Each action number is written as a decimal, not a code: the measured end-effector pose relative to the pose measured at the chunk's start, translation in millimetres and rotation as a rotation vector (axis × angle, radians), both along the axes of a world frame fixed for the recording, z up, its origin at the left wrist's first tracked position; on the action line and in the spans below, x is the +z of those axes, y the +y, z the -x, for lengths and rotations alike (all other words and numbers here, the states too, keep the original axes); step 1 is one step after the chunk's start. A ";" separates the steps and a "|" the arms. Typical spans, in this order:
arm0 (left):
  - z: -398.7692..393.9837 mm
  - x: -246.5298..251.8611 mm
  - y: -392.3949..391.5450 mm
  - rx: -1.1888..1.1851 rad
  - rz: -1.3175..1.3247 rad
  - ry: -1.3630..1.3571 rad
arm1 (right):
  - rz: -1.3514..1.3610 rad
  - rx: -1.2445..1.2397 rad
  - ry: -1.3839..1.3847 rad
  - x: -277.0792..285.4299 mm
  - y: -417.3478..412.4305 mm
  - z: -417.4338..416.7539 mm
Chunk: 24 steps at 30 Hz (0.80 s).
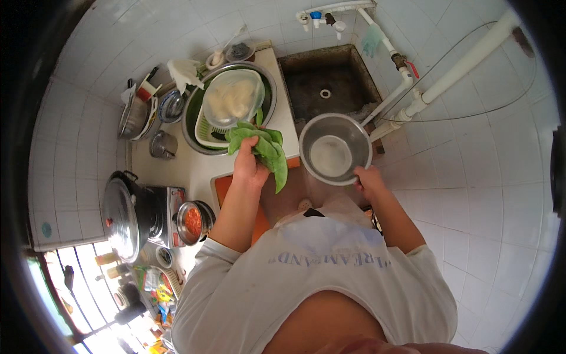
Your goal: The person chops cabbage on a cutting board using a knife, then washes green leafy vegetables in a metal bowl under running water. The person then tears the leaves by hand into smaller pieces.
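Observation:
A bunch of flat green bean pods (267, 148) is gripped in my left hand (250, 161), in front of a large metal basin (273, 95) on the counter. My right hand (369, 180) holds the rim of a round stainless steel bowl (335, 155) in the air, near the front of the sink. Nothing but a dull, pale bottom shows inside the bowl. In the large basin stands a pale green plastic basket (204, 128), with a translucent bowl (234, 98) of pale, lumpy food on top.
Behind the steel bowl is a dark stone sink (325, 71) with a drain; pipes (435, 88) run along the tiled wall at right. A lidded black pot (126, 217), a pan of red food (193, 222) and a glass cup (163, 144) stand on the left counter.

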<state>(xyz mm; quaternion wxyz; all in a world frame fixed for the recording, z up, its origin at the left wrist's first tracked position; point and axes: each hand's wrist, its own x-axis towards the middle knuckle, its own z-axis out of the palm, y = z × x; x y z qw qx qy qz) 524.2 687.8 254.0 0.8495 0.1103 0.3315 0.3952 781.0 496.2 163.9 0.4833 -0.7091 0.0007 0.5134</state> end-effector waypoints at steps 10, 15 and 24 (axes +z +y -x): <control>-94.3 3.0 106.7 0.044 -0.009 0.004 | 0.056 -0.007 0.291 -70.5 160.7 -94.1; -129.1 8.2 137.4 0.147 0.018 0.068 | 0.122 -0.022 0.462 -123.1 231.9 -140.7; -161.8 3.3 183.6 0.283 0.065 0.194 | 0.024 0.107 0.759 -199.4 322.8 -193.8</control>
